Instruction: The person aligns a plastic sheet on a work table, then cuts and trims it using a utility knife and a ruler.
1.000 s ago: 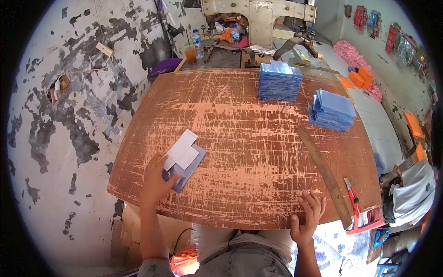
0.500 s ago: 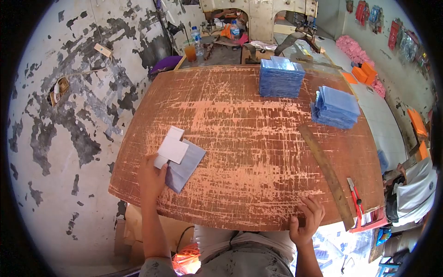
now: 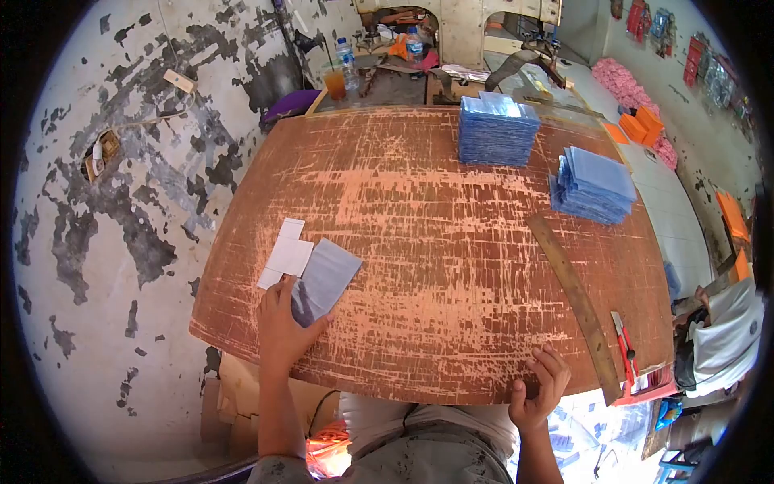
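Note:
My left hand (image 3: 289, 321) is at the lower left edge of a bluish-grey plastic sheet piece (image 3: 329, 274), its thumb and fingers apart around the near corner. Just left of that piece, a white cross-shaped card (image 3: 288, 255) lies flat on the board, close to my fingertips. My right hand (image 3: 542, 389) rests at the near edge of the board with loosely bent, parted fingers and holds nothing. A worn metal ruler (image 3: 574, 302) and a red cutter knife (image 3: 624, 348) lie to the right of it.
The scratched brown board (image 3: 403, 323) carries a tall stack of blue sheets (image 3: 496, 137) and a looser blue stack (image 3: 592, 185). Behind stand a cup of orange drink (image 3: 334, 84), water bottles (image 3: 345, 56) and a machine (image 3: 459, 32). Another person's pale clothing (image 3: 730, 335) shows at right.
My left hand has let go of the white card, which now lies slightly further left off the bluish piece. The hand has shifted right to that piece. My right hand stays nearly still.

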`<state>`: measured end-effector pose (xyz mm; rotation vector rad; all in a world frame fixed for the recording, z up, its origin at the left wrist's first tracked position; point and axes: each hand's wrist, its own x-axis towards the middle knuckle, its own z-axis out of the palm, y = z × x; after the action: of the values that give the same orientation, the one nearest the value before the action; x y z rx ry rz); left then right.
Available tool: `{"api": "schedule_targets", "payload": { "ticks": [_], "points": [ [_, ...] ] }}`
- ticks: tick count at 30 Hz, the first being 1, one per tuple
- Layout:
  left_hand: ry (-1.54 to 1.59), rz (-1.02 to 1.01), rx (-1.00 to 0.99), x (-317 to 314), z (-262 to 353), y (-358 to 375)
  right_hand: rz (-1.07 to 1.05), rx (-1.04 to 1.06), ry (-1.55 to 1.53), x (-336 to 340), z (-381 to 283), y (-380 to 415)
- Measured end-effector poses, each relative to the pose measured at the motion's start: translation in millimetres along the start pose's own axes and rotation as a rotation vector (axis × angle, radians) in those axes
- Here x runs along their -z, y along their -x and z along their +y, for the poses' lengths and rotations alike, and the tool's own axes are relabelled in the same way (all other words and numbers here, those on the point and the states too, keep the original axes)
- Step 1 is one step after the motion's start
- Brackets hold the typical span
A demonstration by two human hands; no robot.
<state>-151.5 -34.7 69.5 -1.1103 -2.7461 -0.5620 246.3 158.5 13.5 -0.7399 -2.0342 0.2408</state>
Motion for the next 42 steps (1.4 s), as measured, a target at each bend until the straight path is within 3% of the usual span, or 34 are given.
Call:
{"api": "schedule_targets", "payload": {
  "ticks": [11, 14, 17, 19, 22, 27, 30, 31, 33, 34, 38, 40, 41, 42],
  "points": [
    [0.122, 0.079, 0.003, 8.3, 4.1, -2.8, 0.021, -0.013, -0.021, -2.0, 0.1, 2.0],
    [0.279, 0.06, 0.044, 10.8, 8.3, 1.5, 0.015, -0.014, -0.026, -1.7, 0.7, 2.2],
    [0.472, 0.09, -0.089, 12.6, 29.7, 11.8, 0.007, -0.005, -0.012, -1.9, 1.0, 2.6],
    [0.439, 0.182, -0.397, 4.8, 44.0, 19.2, -0.016, -0.023, -0.027, -1.3, 0.4, 1.8],
    [0.574, 0.211, -0.569, -13.0, 72.9, 31.5, -0.097, -0.023, 0.005, 5.9, -6.3, -10.1],
    [0.583, 0.093, -0.746, -32.4, 104.4, 49.6, -0.212, -0.099, -0.06, 20.2, -11.3, -24.5],
    [0.594, 0.074, -0.802, -38.2, 114.0, 56.6, -0.253, -0.389, -0.583, 14.5, -25.1, -32.8],
    [0.598, 0.109, -0.828, -39.0, 115.0, 57.5, -0.252, -0.393, -0.58, 12.6, -27.0, -35.8],
    [0.628, 0.09, -0.821, -33.8, 117.5, 54.7, -0.248, -0.742, -0.847, 9.1, -27.5, -40.7],
    [0.655, 0.075, -0.813, -31.8, 118.2, 53.2, -0.244, -0.801, -0.961, 9.7, -24.3, -43.0],
    [0.716, -0.007, -0.861, -32.3, 113.1, 52.4, -0.38, -0.87, -1.033, 7.2, -22.8, -48.6],
    [0.606, -0.085, -0.811, -30.8, 114.1, 55.5, -0.552, -1.105, -1.034, 22.2, -38.0, -65.9],
    [0.618, -0.088, -0.82, -28.2, 113.4, 57.5, -0.539, -1.108, -1.023, 23.6, -27.8, -58.2],
    [0.538, -0.032, -0.787, -24.2, 110.4, 59.6, -0.277, -0.91, -0.862, 24.3, -8.9, -44.0]
  ]
}}
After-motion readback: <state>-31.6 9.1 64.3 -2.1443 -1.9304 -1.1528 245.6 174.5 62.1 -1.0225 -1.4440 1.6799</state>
